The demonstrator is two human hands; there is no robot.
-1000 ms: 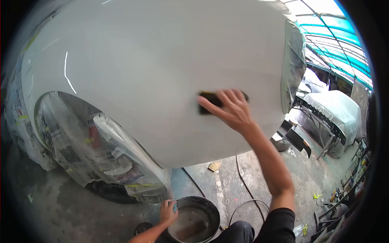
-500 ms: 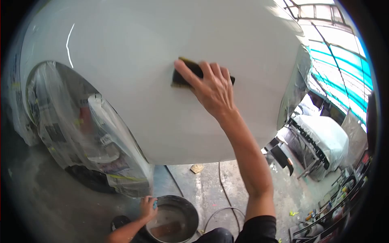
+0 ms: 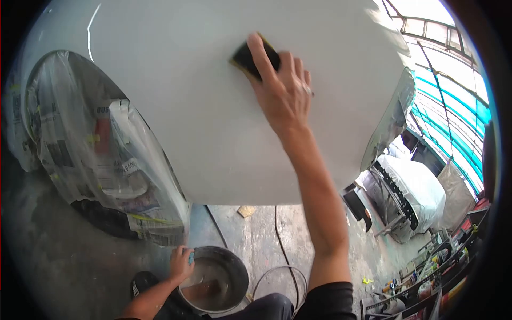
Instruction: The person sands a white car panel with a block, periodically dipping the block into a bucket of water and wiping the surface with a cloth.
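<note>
My right hand (image 3: pixel 284 101) is wrapped around a black sanding block (image 3: pixel 244 60) with a yellowish edge, pressed against a glossy white car body panel (image 3: pixel 229 144). A ring shows on one finger. Down at the lower left, my left hand (image 3: pixel 180 266) is closed around a small teal thing (image 3: pixel 191 258), whose kind I cannot make out. That hand is beside the rim of a round black bucket (image 3: pixel 245 266). Cloudy water fills part of the bucket, and a brownish rectangular thing (image 3: pixel 205 290) lies in it.
Plastic film and newspaper (image 3: pixel 122 170) cover the wheel at left. A hose (image 3: pixel 281 234) crosses the concrete floor near a flat tan scrap (image 3: pixel 246 211). At right stand a plastic-covered car part (image 3: pixel 416 186) and a rack of tools and cans (image 3: pixel 426 282).
My right hand has slid the sanding block up the panel, and the block is now turned at a steeper angle. My left hand stays by the bucket; the whole view has shifted slightly.
</note>
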